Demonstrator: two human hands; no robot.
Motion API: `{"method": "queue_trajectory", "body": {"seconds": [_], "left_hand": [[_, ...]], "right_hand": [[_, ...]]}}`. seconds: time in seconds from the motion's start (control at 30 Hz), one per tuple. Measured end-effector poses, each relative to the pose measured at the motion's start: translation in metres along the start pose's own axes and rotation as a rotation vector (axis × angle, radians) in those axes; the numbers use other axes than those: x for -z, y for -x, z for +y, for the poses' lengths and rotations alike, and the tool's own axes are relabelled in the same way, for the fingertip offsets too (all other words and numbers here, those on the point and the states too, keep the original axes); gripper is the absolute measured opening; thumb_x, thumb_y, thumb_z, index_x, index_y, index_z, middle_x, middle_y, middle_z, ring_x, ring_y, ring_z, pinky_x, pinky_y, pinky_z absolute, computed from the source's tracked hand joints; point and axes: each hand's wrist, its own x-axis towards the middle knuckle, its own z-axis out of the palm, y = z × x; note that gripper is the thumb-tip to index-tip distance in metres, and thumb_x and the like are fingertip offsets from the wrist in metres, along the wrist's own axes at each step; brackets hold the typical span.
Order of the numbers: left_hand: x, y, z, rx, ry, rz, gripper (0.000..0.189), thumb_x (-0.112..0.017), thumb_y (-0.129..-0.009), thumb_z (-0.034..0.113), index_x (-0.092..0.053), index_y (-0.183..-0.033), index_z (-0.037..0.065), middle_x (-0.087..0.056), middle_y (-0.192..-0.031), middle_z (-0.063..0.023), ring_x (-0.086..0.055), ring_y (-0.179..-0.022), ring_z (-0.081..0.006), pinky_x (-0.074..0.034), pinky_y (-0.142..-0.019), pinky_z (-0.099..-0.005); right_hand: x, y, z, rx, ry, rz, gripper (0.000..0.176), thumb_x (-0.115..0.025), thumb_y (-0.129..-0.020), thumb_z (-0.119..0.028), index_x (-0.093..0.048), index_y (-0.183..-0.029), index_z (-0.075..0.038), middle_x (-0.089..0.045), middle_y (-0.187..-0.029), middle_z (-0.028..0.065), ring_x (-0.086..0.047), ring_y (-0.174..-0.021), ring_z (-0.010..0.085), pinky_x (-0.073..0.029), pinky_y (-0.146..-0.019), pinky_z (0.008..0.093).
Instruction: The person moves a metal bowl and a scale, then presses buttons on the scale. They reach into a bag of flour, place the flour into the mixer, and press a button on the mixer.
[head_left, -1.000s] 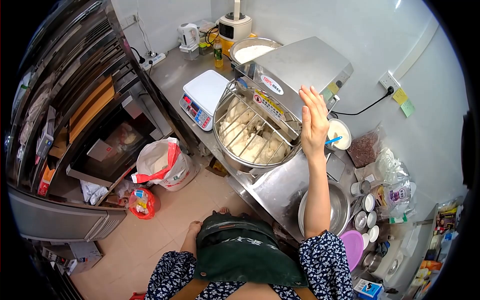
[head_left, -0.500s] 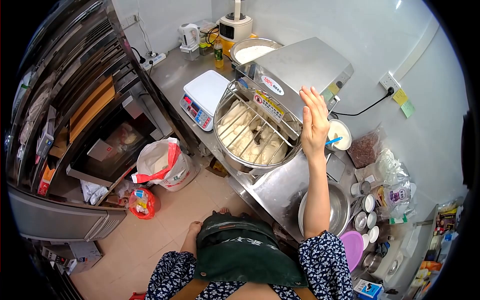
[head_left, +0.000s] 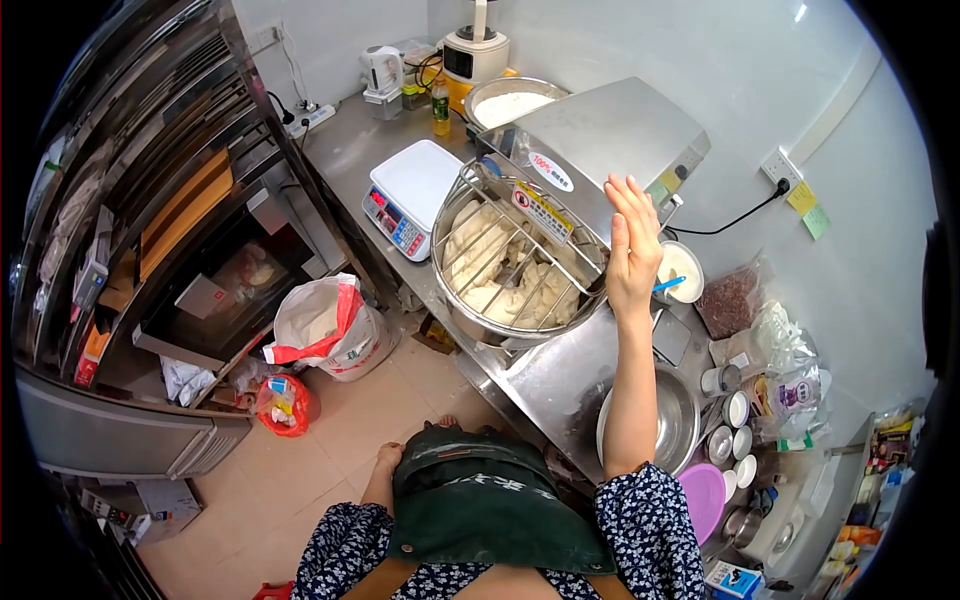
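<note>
My right hand [head_left: 632,245] is raised beside the mixer, fingers stretched out and lying side by side, nothing in the palm. It overlaps the right edge of the steel dough mixer [head_left: 610,120] in this view. Below the mixer head, pale dough [head_left: 515,285] fills the round bowl [head_left: 480,325] in uneven lumps. A wire guard [head_left: 500,250] covers the bowl, with a yellow warning label on it. My left hand [head_left: 388,457] hangs low at the side of my dark green apron [head_left: 490,500], its fingers mostly hidden.
A digital scale [head_left: 415,195] stands left of the mixer, and a basin of white powder [head_left: 510,105] behind it. Right of my hand is a tub of white cream [head_left: 682,262] with a blue-handled utensil. A steel basin [head_left: 675,420] lies under my forearm. A flour sack [head_left: 340,345] stands on the floor.
The dough in the bowl has turned and changed shape under the guard. My hands keep nearly the same pose, and the view has shifted slightly.
</note>
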Motion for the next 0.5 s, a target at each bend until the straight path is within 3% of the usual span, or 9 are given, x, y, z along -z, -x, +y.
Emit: {"method": "queue_trajectory", "body": {"seconds": [0.5], "left_hand": [[-0.0001, -0.0041, -0.0031, 0.018, -0.016, -0.017, 0.034, -0.061, -0.074, 0.027, -0.062, -0.097, 0.002, -0.061, -0.099, -0.0167, -0.058, -0.094, -0.0252, -0.044, -0.083, -0.0308]], "right_hand": [[0.0006, -0.0005, -0.0027, -0.009, -0.013, 0.002, 0.025, -0.042, -0.088, -0.011, -0.057, -0.105, -0.003, -0.055, -0.112, 0.0081, -0.043, -0.116, 0.0254, -0.026, -0.099, 0.0421]]}}
